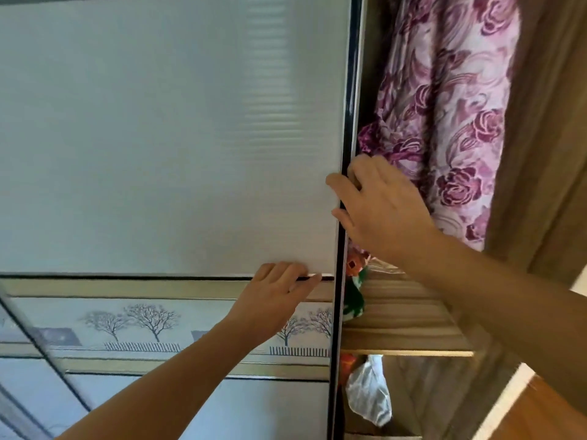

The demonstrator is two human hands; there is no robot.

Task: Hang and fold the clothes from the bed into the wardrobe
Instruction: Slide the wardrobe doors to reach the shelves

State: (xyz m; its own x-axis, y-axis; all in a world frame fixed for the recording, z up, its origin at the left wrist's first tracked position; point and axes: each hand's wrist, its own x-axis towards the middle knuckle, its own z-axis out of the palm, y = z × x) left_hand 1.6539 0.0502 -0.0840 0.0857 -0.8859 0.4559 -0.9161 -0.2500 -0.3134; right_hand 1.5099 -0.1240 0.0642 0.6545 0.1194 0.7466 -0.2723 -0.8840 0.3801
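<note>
Wardrobe sliding door (174, 138) is filling the left; the open gap is sitting right of its dark vertical edge (345, 122), with a pink floral garment (444, 106) hanging inside above a wooden shelf (403, 328). We're gripping that edge with the right hand (381, 211), fingers wrapping it. Left hand (276, 296) fingers are curling onto the door's cross rail (127, 276).

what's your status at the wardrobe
Right hand grips sliding door edge. Left hand fingers hooked on its crossbar. Floral garment hangs just inside, near the edge.
</note>
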